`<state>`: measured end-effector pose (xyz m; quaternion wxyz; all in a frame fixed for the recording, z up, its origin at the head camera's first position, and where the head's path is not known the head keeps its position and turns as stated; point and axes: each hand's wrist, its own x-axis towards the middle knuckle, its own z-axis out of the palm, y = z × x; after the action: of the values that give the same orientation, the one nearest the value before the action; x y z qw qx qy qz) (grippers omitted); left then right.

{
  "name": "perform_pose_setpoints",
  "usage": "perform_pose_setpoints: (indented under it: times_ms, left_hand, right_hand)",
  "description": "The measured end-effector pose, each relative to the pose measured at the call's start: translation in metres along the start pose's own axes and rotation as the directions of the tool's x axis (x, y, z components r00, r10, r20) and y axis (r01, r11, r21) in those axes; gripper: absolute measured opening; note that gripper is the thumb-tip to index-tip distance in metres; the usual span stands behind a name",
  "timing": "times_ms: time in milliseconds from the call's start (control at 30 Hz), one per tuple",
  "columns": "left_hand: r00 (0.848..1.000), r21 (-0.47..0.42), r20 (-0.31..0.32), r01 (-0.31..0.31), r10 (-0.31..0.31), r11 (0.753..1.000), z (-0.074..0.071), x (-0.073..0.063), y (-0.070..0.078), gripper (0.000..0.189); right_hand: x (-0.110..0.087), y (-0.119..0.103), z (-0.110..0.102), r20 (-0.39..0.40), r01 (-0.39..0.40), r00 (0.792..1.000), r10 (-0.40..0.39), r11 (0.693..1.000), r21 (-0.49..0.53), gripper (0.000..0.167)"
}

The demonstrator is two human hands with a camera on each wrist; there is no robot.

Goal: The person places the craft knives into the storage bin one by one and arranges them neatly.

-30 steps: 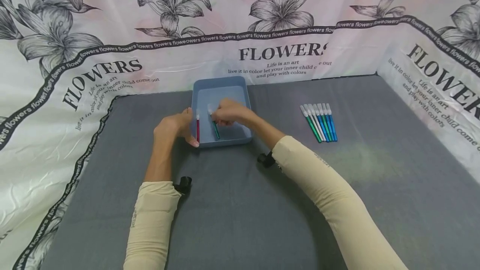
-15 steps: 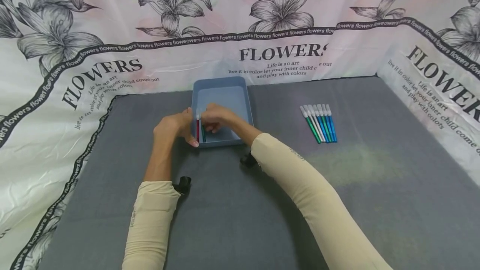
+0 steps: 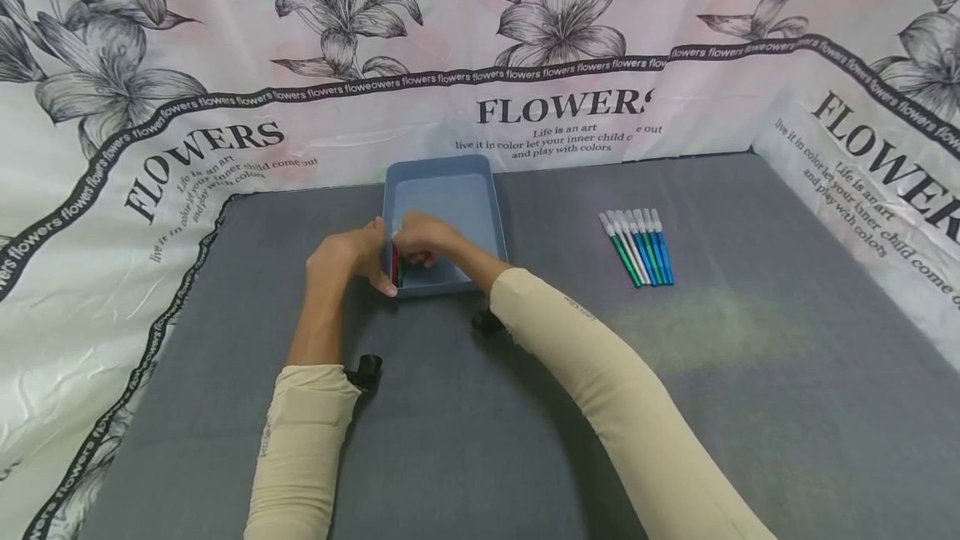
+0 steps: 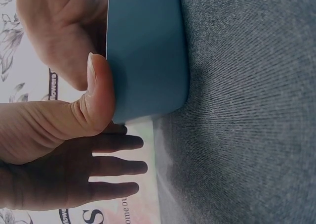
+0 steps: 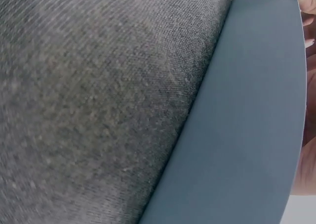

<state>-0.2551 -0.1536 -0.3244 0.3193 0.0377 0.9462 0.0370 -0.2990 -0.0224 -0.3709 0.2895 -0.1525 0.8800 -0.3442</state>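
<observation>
A blue-grey tray (image 3: 450, 186) lies on the grey cloth in the head view. My left hand (image 3: 348, 255) rests along its left side, thumb against the near-left corner. In the left wrist view that hand's fingers (image 4: 118, 165) stretch out straight, and the thumb touches the tray wall (image 4: 148, 51). Inside the tray, my right hand (image 3: 427, 238) pinches a green marker (image 3: 401, 275) with curled fingers. The marker lies close alongside a red marker (image 3: 394, 261) at the left wall. My right fingers cover the green marker's upper part.
Several green, white and blue markers (image 3: 637, 247) with whitish caps lie in a row to the right of the tray. A floral printed sheet (image 3: 570, 119) rises behind the grey cloth (image 3: 450, 407).
My right hand has moved left inside the tray, bringing the green marker from the middle over beside the red one. My left hand has stayed at the tray's left side.
</observation>
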Motion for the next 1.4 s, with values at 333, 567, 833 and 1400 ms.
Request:
perform_pose_setpoints:
  times_ms: [333,567,833,1400]
  left_hand:
    - [1.000,0.004,-0.016,-0.012,0.012,1.000,0.004,0.000,-0.001,0.132]
    - [1.000,-0.021,-0.002,0.014,-0.014,1.000,0.003,0.000,0.000,0.134]
    - [1.000,-0.005,-0.017,0.007,-0.007,1.000,0.002,0.000,0.002,0.133]
    - [1.000,-0.033,0.006,0.026,-0.026,0.999,0.001,-0.001,0.002,0.134]
  right_hand:
    - [-0.004,0.002,0.004,-0.008,-0.008,1.000,0.007,1.000,-0.027,0.032]
    - [-0.009,0.007,-0.003,-0.001,0.002,1.000,-0.002,1.000,0.002,0.029]
    - [-0.029,0.012,-0.023,-0.043,0.077,0.996,-0.078,0.997,-0.028,0.039]
    - [-0.100,0.035,-0.080,-0.247,0.150,0.958,-0.147,0.989,-0.010,0.033]
